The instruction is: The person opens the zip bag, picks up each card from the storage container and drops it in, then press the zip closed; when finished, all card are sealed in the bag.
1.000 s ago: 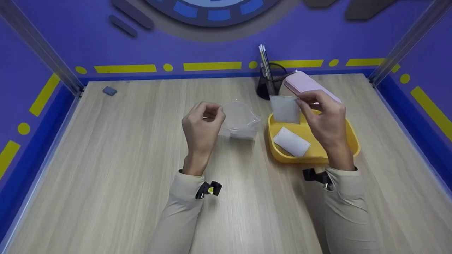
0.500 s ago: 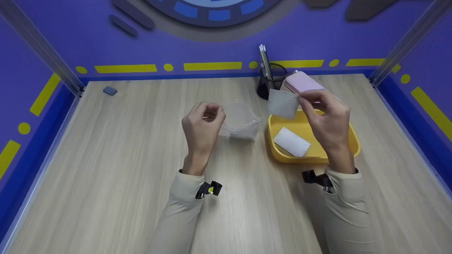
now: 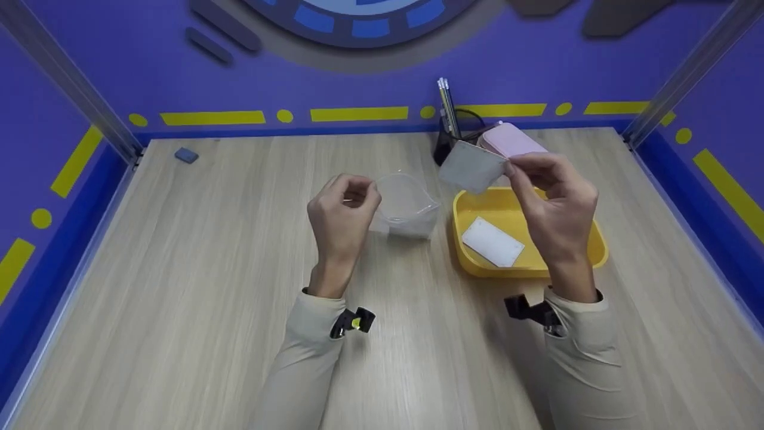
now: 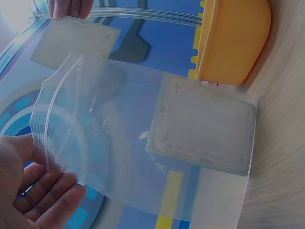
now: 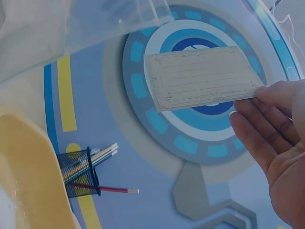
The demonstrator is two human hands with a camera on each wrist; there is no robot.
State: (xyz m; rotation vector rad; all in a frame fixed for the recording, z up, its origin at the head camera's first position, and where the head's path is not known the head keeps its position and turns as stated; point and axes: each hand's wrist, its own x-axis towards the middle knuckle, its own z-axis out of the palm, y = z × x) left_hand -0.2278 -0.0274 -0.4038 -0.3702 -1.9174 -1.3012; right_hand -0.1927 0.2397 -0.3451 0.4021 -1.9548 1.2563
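Here's the left hand [image 3: 344, 218], thumb and fingers pinching the edge of a clear bag [image 3: 406, 200], its mouth gaping. Down at the bag's lower end, the first card [image 4: 202, 124] shows through the plastic! Across to the right hand [image 3: 561, 209], and that's a firm pinch on the corner of a second card [image 3: 471, 167], held up in the air right of the bag (ruled lines and a fancy border, says the right wrist view). The third card [image 3: 493, 242] lies inside the yellow tray [image 3: 507, 273]; behind stand the pencil cup [image 3: 443, 149] and pink case [image 3: 513, 138].
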